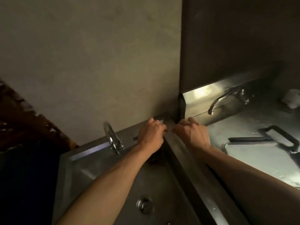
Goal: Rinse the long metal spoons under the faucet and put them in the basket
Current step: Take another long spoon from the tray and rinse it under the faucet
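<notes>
Both hands, left [151, 133] and right [192, 134], curl their grip over the divider rim [172, 140] between two sinks; what they clamp, if anything, is unclear. No spoons or basket show. The faucet [112, 137] stands left of the grip; groping in dim light risks dropping whatever is held.

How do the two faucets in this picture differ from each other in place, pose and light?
The left faucet stands near, behind the dim left sink, beside the left hand; the right faucet stands farther back, beyond the right hand. The left faucet rises as a narrow upright loop; the right faucet sweeps sideways and down to the left. The right faucet has a brightly lit steel panel behind it; the left has not. Both are shiny metal, and no water is seen running.
</notes>
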`<state>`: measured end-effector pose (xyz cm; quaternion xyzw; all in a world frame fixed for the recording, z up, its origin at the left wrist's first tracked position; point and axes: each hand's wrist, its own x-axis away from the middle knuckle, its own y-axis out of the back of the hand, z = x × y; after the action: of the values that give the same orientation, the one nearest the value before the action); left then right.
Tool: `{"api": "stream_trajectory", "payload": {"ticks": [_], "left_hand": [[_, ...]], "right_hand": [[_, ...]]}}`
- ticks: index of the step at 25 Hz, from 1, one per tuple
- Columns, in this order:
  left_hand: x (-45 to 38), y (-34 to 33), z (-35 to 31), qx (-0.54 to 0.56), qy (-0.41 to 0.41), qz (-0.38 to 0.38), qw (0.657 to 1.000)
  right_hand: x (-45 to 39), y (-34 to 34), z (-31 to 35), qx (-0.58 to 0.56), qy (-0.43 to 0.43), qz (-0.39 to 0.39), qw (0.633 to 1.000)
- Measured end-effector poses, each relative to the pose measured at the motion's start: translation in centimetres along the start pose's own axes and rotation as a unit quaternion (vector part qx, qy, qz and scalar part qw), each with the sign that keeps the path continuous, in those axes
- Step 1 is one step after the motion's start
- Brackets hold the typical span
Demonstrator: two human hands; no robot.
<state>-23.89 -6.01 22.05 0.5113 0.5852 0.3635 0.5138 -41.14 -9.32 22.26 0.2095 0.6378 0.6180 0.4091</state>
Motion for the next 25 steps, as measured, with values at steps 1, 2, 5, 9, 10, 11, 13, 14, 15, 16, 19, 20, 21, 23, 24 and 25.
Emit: {"api": "stream_trajectory", "payload": {"ticks": [1, 2, 5, 9, 10, 11, 13, 14, 15, 16, 19, 20, 21, 23, 24, 25], "left_hand": [[1.6, 0.8, 1.7, -0.005, 0.023, -0.005, 1.0], [3.2, 1.5, 3.0, -0.007, 0.04, -0.006, 0.999], [7.4, 3.0, 5.9, -0.019, 0.081, 0.004, 0.996], [12.6, 4.1, 9.2, -0.004, 0.14, 0.01, 0.99], [13.8, 4.0, 9.7, -0.005, 0.148, 0.008, 0.989], [14.9, 3.9, 10.3, -0.003, 0.157, 0.006, 0.988], [17.0, 3.4, 11.6, 0.009, 0.188, 0.009, 0.982], [17.9, 3.0, 12.3, 0.015, 0.205, 0.016, 0.979], [18.9, 2.5, 12.9, 0.021, 0.22, 0.023, 0.975], [19.8, 1.8, 13.6, 0.027, 0.231, 0.03, 0.972], [22.6, -0.2, 15.2, 0.037, 0.261, 0.034, 0.964], [23.5, -1.2, 15.7, 0.041, 0.27, 0.034, 0.962], [24.2, -1.8, 16.0, 0.045, 0.274, 0.031, 0.96], [25.5, -3.5, 16.4, 0.054, 0.285, 0.032, 0.956], [26.2, -4.3, 16.6, 0.06, 0.292, 0.035, 0.954], [26.8, -5.0, 16.7, 0.065, 0.299, 0.038, 0.951]], "right_hand": [[-0.6, -0.4, 2.1, 0.005, 0.019, 0.007, 1.0], [-1.0, -0.9, 4.1, 0.007, 0.036, 0.014, 0.999], [-1.4, -2.5, 8.4, -0.019, 0.066, 0.028, 0.997], [-0.9, -4.2, 13.8, -0.054, 0.108, 0.025, 0.992], [-0.4, -4.6, 14.9, -0.059, 0.121, 0.019, 0.991], [0.1, -5.0, 15.9, -0.071, 0.131, 0.004, 0.989], [1.2, -5.9, 17.8, -0.153, 0.09, -0.039, 0.983], [1.7, -6.5, 18.6, -0.222, 0.012, -0.05, 0.974], [2.0, -7.0, 19.2, -0.306, -0.103, -0.051, 0.945], [2.3, -7.8, 19.8, -0.384, -0.226, -0.039, 0.895], [3.1, -10.9, 20.8, -0.515, -0.434, 0.045, 0.738], [3.3, -12.2, 21.2, -0.543, -0.452, 0.071, 0.704], [3.4, -12.9, 21.6, -0.568, -0.455, 0.098, 0.679], [3.9, -14.4, 22.5, -0.606, -0.437, 0.152, 0.647], [4.2, -15.2, 22.9, -0.617, -0.429, 0.169, 0.637], [4.4, -15.9, 23.2, -0.627, -0.425, 0.179, 0.627]]}}
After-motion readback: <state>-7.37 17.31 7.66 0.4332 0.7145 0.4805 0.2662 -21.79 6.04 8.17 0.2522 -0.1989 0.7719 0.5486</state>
